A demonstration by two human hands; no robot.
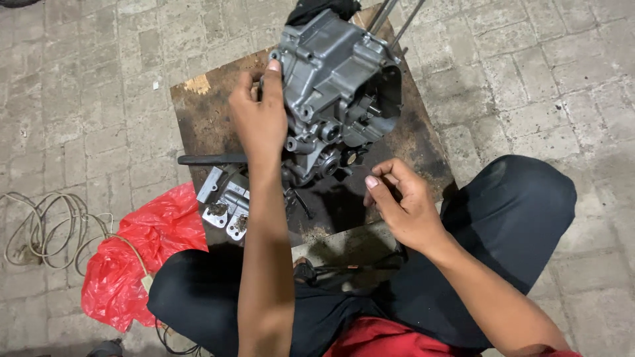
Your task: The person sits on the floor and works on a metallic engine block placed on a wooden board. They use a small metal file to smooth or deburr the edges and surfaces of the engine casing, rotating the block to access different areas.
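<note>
A grey metal engine case (337, 73) stands on a dark, oily wooden board (205, 125) laid on the paving. My left hand (259, 116) grips the case's left edge, thumb up on its rim. Below the case's lower right side, my right hand (400, 201) hovers with fingers curled in and nothing visible between them. Two long metal studs (390, 16) stick out of the case's far end. The open side of the case (380, 106) shows dark inner parts.
Small grey metal parts (225, 201) and a black rod-like tool (208, 159) lie on the board's left side. A red plastic bag (142, 258) and a coiled pale cord (46, 228) sit at the left. My knees in dark trousers (516, 211) flank the board.
</note>
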